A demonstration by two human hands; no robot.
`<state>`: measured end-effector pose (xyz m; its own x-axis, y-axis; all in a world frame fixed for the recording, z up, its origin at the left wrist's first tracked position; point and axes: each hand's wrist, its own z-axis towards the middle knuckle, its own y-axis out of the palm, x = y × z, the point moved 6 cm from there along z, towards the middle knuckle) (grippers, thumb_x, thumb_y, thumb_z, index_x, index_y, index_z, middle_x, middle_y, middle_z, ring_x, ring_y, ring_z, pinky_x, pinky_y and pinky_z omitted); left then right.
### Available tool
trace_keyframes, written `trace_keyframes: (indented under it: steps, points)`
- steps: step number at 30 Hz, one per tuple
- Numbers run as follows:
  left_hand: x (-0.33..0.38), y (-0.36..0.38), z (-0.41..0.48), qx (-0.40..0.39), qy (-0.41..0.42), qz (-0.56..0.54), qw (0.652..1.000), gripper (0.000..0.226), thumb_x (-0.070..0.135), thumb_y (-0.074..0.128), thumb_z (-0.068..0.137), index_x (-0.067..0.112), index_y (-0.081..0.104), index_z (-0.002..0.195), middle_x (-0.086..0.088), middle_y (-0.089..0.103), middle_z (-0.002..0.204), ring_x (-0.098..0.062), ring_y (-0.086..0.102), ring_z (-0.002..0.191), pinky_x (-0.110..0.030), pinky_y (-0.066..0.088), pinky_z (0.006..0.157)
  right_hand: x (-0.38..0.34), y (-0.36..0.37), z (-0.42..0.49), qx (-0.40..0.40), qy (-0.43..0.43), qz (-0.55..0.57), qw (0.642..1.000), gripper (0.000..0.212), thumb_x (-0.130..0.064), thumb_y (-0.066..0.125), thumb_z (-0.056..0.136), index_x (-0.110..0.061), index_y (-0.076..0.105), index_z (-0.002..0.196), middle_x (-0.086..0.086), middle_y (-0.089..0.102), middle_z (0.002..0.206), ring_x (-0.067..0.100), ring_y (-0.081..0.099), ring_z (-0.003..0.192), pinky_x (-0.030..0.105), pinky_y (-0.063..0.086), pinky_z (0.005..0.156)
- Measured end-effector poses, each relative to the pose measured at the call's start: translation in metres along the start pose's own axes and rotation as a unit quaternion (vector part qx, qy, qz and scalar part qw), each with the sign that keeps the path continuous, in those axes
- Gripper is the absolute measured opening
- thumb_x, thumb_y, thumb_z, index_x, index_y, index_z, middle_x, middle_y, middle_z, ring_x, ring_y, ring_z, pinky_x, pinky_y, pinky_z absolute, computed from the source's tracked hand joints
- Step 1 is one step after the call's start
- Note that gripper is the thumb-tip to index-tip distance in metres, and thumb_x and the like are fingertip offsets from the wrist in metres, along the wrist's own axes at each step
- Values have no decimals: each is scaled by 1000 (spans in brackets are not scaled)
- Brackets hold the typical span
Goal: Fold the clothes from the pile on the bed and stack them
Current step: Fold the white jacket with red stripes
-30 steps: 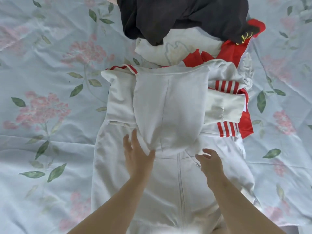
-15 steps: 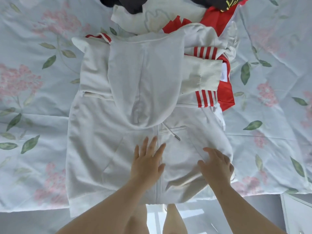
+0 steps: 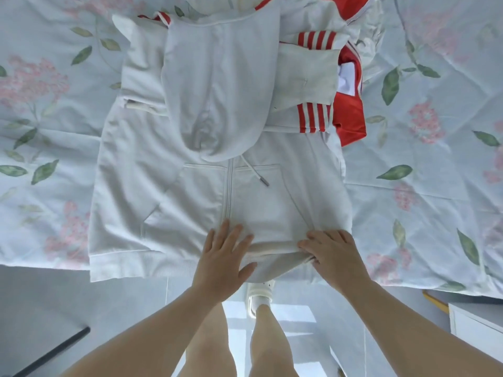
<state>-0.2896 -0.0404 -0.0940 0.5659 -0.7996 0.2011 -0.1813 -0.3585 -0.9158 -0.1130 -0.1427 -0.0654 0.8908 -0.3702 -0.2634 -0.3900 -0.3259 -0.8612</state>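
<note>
Left hand (image 3: 223, 254) flat, fingers spread, on the hoodie's (image 3: 190, 202) near hem (image 3: 136, 265) beside the zip (image 3: 230, 186); right hand (image 3: 333, 250) on that hem's rumpled right part, grip unclear. Hoodie lies on the bed (image 3: 435, 186), long axis running away from both hands; likely fold: hem toward hood (image 3: 217, 91).

Your white hoodie (image 3: 190, 200) is soft, matt knit cloth, and its hem is ribbed. Its drawstring tip (image 3: 265, 182) looks grey and metallic. Beside the hoodie's sleeve, the red garment (image 3: 349, 123) is smoother, faintly shiny cloth. Under the hoodie, the floral bedspread (image 3: 408, 172) is matt quilted fabric.
</note>
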Motion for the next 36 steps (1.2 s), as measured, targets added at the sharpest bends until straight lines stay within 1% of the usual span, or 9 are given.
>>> trace_keyframes:
  steps: [3,7,11,17,20,24,27,30,36]
  points:
    - [12,7,-8,-39,25,29,999,75,72,39,68,28,45,128,-11,51,137,-37,27,135,-53,19,103,5,-12,0,44,9,27,999,13,-17,66,59,-29,66,65,-10,57,55,17,59,51,29,24,69]
    - [15,8,-5,-91,-13,39,995,103,74,68,37,27,47,126,-15,56,129,-42,43,129,-58,31,102,10,-40,4,49,27,111,992,15,-19,53,86,-22,68,87,-5,64,72,17,61,68,28,24,74]
    - [16,-15,8,-32,-45,33,998,49,21,81,43,17,60,87,-6,67,87,-35,66,94,-47,53,71,5,-66,6,48,31,189,980,12,-15,53,93,-16,65,91,-14,55,63,17,48,65,24,29,72]
    - [-4,-87,20,74,-78,25,994,54,-4,77,17,18,55,61,7,48,46,-17,44,28,-20,14,41,5,-93,9,68,90,148,982,17,-19,46,96,-17,63,96,-4,64,78,17,50,71,26,36,80]
    - [-26,-126,20,82,-146,33,985,56,-11,77,26,12,58,73,0,53,56,-21,48,32,-21,10,40,4,-111,12,83,111,118,983,19,-18,43,97,-20,62,96,-3,66,82,21,58,78,28,29,81]
    - [-65,-136,22,-12,-217,-16,976,31,0,45,88,14,47,115,-6,61,99,-30,62,85,-34,42,65,-10,-139,25,93,126,14,988,25,-24,39,98,-27,62,105,-6,62,90,17,56,90,28,22,78]
    - [-84,-147,33,-5,-187,-15,982,15,6,56,85,14,59,97,-2,65,83,-23,55,71,-28,36,60,-19,-152,40,91,152,-83,981,24,-27,44,97,-27,67,105,-3,62,99,23,52,99,36,27,89]
    - [-90,-158,43,65,-161,20,985,37,2,85,40,17,60,61,5,50,46,-18,47,47,-20,18,43,-30,-166,55,129,168,-134,968,10,-21,62,86,-20,72,85,5,59,86,29,52,85,37,31,76]
    - [-92,-133,41,64,-227,-156,959,13,13,59,86,9,48,91,-8,50,91,-32,56,76,-34,35,55,-29,-156,82,46,245,-162,955,26,-27,37,99,-28,57,115,1,47,112,22,43,103,29,31,85]
